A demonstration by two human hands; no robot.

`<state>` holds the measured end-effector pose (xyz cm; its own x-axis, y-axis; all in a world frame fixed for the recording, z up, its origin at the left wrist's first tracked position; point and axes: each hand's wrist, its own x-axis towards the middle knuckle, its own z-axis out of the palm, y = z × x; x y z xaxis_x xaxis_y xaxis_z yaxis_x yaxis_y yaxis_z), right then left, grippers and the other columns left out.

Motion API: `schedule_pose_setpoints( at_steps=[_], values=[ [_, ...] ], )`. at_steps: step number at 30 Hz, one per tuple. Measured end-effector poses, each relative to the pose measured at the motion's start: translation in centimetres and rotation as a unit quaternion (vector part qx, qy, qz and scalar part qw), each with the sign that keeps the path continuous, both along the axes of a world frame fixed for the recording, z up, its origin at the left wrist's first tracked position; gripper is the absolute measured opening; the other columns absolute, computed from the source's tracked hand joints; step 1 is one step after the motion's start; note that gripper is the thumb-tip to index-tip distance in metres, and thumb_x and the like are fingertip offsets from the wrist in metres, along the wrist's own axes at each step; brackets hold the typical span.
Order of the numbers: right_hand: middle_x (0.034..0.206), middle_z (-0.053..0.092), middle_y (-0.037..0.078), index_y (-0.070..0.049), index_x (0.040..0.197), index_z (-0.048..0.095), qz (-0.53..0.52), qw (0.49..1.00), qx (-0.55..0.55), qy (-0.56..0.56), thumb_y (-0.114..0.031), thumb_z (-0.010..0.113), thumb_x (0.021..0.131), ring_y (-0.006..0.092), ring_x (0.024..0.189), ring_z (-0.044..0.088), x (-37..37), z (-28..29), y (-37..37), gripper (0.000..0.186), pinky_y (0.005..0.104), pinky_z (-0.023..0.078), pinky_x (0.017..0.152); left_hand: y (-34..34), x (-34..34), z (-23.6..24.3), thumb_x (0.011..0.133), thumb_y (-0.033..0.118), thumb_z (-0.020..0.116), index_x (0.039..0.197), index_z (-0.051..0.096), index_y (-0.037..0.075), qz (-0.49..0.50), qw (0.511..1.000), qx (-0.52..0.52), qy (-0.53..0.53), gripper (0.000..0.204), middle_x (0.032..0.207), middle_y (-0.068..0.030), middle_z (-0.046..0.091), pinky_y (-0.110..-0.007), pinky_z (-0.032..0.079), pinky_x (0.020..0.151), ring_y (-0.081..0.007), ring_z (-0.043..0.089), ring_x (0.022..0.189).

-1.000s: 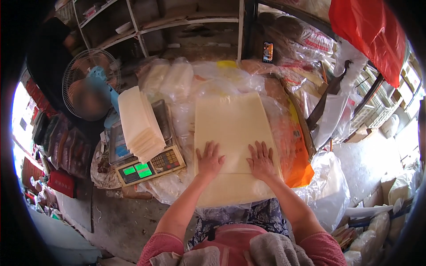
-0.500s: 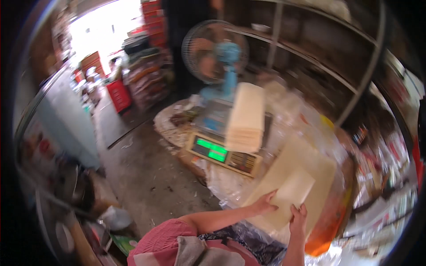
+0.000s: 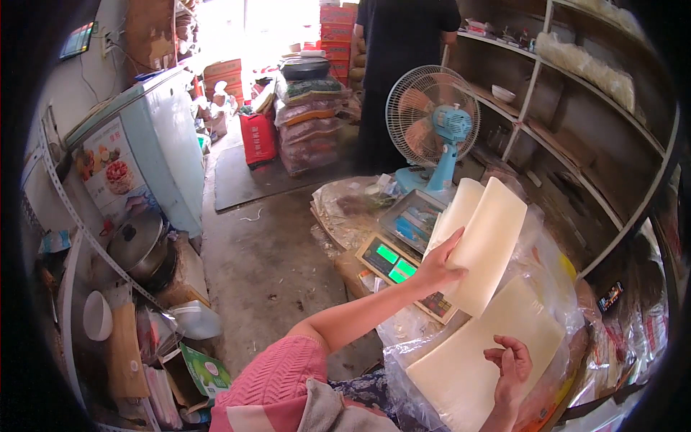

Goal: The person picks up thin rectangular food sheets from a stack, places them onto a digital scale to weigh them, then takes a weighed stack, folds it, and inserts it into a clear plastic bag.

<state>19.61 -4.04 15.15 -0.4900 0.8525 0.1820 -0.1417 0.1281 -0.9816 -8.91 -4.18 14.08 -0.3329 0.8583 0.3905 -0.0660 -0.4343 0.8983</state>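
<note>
Sleeve (image 3: 273,356): short pink zigzag knit
Front cloth (image 3: 338,412): grey, towel-like
Lap fabric (image 3: 366,391): navy, pale print
Left hand (image 3: 437,272), right hand (image 3: 514,362): bare

The left-hand grip (image 3: 440,270) pinches a folded pale sheet (image 3: 497,237) close to a stack of similar sheets (image 3: 448,213) over a scale (image 3: 435,305) with a glowing green display. The right-hand grip (image 3: 512,361), its fingers parted and loosely bent, is over a broad flat sheet (image 3: 457,374) that lies on clear plastic (image 3: 403,356). Beyond the scale stands a blue fan (image 3: 452,124), a person in dark clothes (image 3: 399,50) behind it; far left, a lidded pot (image 3: 140,245) sits near a pale blue cabinet (image 3: 176,137)
</note>
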Motion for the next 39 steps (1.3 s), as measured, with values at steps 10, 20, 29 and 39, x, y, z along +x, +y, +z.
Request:
schedule_pose_setpoints(
  at_steps=[10,20,29,39],
  values=[
    [0.098,0.061,0.02,0.0,0.09,0.057,0.585,0.722,0.159,0.333,-0.032,0.069,0.087,0.0323,0.077,0.065,-1.6,11.9,-3.6,0.034,0.0477,0.053,0.07,3.1,-9.4,6.1,0.07,-0.007,0.065,0.131,0.047,0.008,0.113,0.993,0.015,0.015,0.065,0.114,-0.0067,0.062,-0.031,0.05,0.085,-0.0163,0.06,0.098],
    [0.107,0.066,0.016,-0.002,0.088,0.065,0.51,0.774,0.035,0.374,-0.026,0.062,0.092,0.0248,0.08,0.064,1.2,13.7,-6.8,0.025,0.0374,0.051,0.073,11.9,-8.6,0.6,0.077,-0.007,0.065,0.14,0.037,-0.002,0.033,0.982,-0.175,0.058,0.068,0.121,-0.0128,0.06,-0.031,0.046,0.091,-0.0201,0.06,0.106],
    [0.083,0.066,0.011,-0.002,0.089,0.067,-0.068,0.936,0.215,-0.27,-0.002,0.065,0.082,0.0249,0.075,0.064,3.6,-3.1,-5.2,0.008,0.0335,0.05,0.067,4.3,-1.5,-0.9,0.074,0.014,0.068,0.132,0.044,0.002,0.372,0.827,0.085,0.414,0.064,0.131,-0.0193,0.047,-0.045,0.028,0.106,-0.0365,0.039,0.125],
    [0.076,0.059,0.007,-0.008,0.078,0.062,0.05,0.694,0.499,-0.517,-0.021,0.064,0.079,0.025,0.083,0.061,0.7,-14.5,-4.4,0.013,0.0466,0.042,0.094,-4.2,6.7,-12.6,0.074,-0.002,0.056,0.122,0.051,-0.001,0.152,0.907,0.022,0.391,0.048,0.124,-0.0178,0.053,-0.039,0.038,0.102,-0.0331,0.049,0.119]
  ],
)
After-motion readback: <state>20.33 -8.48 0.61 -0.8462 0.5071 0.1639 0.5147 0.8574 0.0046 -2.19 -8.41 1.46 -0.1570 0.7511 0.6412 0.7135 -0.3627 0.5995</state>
